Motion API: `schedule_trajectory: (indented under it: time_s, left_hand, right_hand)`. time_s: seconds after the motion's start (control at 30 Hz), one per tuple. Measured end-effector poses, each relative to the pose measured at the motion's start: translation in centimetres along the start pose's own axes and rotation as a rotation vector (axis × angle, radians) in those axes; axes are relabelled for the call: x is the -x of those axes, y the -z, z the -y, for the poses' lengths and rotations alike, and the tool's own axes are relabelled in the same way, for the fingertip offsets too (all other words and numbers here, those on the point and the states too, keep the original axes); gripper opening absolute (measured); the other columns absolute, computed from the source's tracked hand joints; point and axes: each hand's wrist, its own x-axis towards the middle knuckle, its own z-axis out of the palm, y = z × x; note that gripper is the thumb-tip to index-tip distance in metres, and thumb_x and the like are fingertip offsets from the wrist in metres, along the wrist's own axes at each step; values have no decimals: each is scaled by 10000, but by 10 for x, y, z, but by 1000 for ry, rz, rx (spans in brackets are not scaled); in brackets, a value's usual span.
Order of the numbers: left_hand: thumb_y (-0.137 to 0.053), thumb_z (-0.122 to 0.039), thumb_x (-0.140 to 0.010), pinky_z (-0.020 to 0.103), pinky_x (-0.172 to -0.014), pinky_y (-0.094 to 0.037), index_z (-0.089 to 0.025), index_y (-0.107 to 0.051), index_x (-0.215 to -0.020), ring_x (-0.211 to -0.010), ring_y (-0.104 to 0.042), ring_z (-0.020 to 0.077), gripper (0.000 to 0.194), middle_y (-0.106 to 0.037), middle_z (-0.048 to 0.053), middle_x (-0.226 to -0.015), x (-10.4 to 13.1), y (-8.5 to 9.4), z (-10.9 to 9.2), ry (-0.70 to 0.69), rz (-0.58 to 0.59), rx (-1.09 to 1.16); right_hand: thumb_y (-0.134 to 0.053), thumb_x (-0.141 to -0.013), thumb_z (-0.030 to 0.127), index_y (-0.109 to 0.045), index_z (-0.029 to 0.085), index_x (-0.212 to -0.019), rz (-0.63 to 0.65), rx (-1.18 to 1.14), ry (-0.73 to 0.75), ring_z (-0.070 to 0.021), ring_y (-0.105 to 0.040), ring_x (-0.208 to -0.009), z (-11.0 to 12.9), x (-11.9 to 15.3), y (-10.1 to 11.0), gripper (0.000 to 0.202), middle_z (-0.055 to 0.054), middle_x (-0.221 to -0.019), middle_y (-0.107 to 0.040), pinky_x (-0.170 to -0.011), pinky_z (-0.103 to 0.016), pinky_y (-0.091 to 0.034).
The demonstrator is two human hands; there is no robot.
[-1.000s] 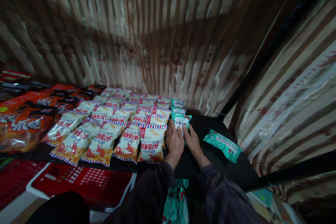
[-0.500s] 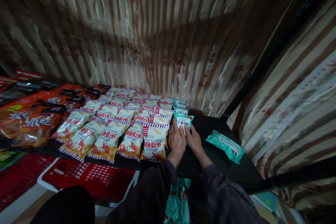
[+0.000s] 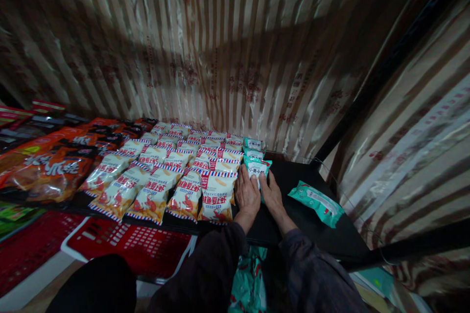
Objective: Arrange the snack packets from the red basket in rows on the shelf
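Curtains (image 3: 205, 49) hang behind a black shelf (image 3: 316, 232) bearing snack bags (image 3: 218, 196).

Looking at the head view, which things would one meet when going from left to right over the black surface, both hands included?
Orange-and-black bags → white bags with red lettering → left hand → right hand → loose green packet.

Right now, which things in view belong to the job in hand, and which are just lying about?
In the job:
left hand and right hand, both touching the front teal packet
teal packets behind it
black shelf
likely the loose teal packet

Apparently just lying about:
white snack bags
orange bags
red basket below
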Motion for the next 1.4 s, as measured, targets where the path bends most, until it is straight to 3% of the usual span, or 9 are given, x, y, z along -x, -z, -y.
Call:
schedule_trajectory:
  time_s: [0.13,0.37,0.47,0.63,0.7,0.77,0.87,1.0,1.4]
  left_hand:
    - [-296,-286,-974,451,-1065,-431,-34,-409,-1411,-1309,-503,284,517,-514,228,-1405,2,0,1,-60,-42,-47]
    - [-333,-241,-970,476,-1047,-450,-60,-457,-1376,-1356,-446,285,461,-505,210,-1420,9,14,-8,-304,-167,-71]
    - [-346,-202,-959,436,-1066,-446,-72,-453,-1376,-1378,-419,249,450,-522,186,-1414,25,47,-22,-479,-156,33]
    - [-410,-152,-895,478,-1156,-320,-151,-449,-1397,-1459,-260,259,503,-483,96,-1468,43,139,-24,-873,-20,53]
    - [-442,-168,-887,503,-1175,-269,-164,-471,-1386,-1474,-211,274,500,-439,94,-1501,35,163,-11,-896,40,-89]
    - [-470,-228,-899,539,-1176,-247,-152,-489,-1372,-1482,-169,303,479,-380,119,-1534,20,174,5,-800,92,-226]
    - [-493,-308,-908,578,-1164,-253,-175,-471,-1389,-1483,-151,320,500,-329,130,-1557,-2,173,24,-688,157,-323]
    - [-472,-317,-929,580,-1147,-287,-176,-447,-1406,-1478,-176,316,498,-335,150,-1550,-16,166,35,-675,174,-332]
    - [-444,-295,-943,538,-1125,-339,-138,-468,-1375,-1466,-220,323,460,-403,179,-1504,-34,150,48,-652,214,-249]
  right_hand:
    - [-351,-829,724,-330,133,-1479,-58,-62,-1,-334,-537,-1259,-4,3,-1,878,-201,-1363,-562,-1049,-492,-392]
    - [-260,-866,699,-449,64,-1391,-250,-69,185,-330,-400,-1375,-11,13,0,846,-228,-1446,-465,-1129,-525,-295]
    - [-266,-893,659,-466,77,-1375,-287,-69,297,-312,-417,-1365,-11,23,7,782,-214,-1435,-482,-1138,-528,-293]
    - [-355,-938,544,-444,200,-1410,-176,-136,441,-242,-439,-1363,6,58,12,591,-118,-1465,-484,-1140,-480,-338]
    - [-369,-942,538,-457,206,-1407,-102,-141,437,-237,-435,-1369,18,69,7,579,-111,-1467,-485,-1148,-475,-332]
    - [-362,-941,558,-469,193,-1404,-25,-134,404,-244,-418,-1384,33,73,-1,599,-117,-1474,-476,-1160,-479,-313]
    - [-361,-926,609,-484,191,-1399,63,-127,359,-253,-406,-1393,53,67,-14,642,-115,-1473,-478,-1171,-485,-291]
    - [-342,-899,677,-506,187,-1381,69,-117,340,-257,-422,-1381,70,53,-28,707,-123,-1462,-490,-1171,-484,-286]
    - [-321,-895,681,-533,155,-1359,47,-65,249,-270,-453,-1358,73,41,-45,733,-139,-1433,-519,-1151,-476,-318]
